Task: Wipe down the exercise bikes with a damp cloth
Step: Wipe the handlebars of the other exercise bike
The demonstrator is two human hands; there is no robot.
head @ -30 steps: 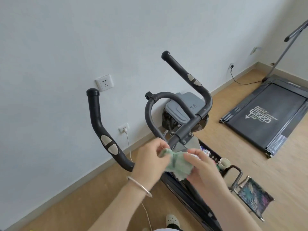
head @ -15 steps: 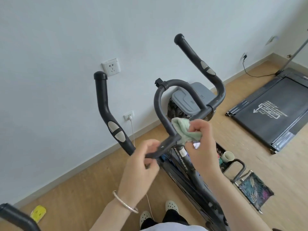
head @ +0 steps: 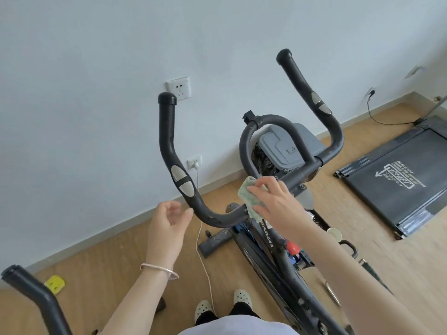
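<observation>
Since the frame 0.5 s earlier, the green cloth had shifted from the centre junction toward the left side of the handlebar, and the left hand had let go of the bar. At this moment the cloth lay pressed against the tube where the left grip arm curves in to meet the stem, clamped there under the fingers of the right hand, whose palm covered its lower edge. The left hand hovered just beside the bend of the bar, fingers apart and loosely curled, holding nothing; whether a fingertip touched the tube could not be told. To do this step well, the cloth would probably best be wrapped around the tube and drawn outward along the bend, over the 2 grey pulse sensors to the end cap, with the free hand steadying the bar. Behind the exercise bike stood a grey-lidded bin; a treadmill lay to the right on the wood floor.
</observation>
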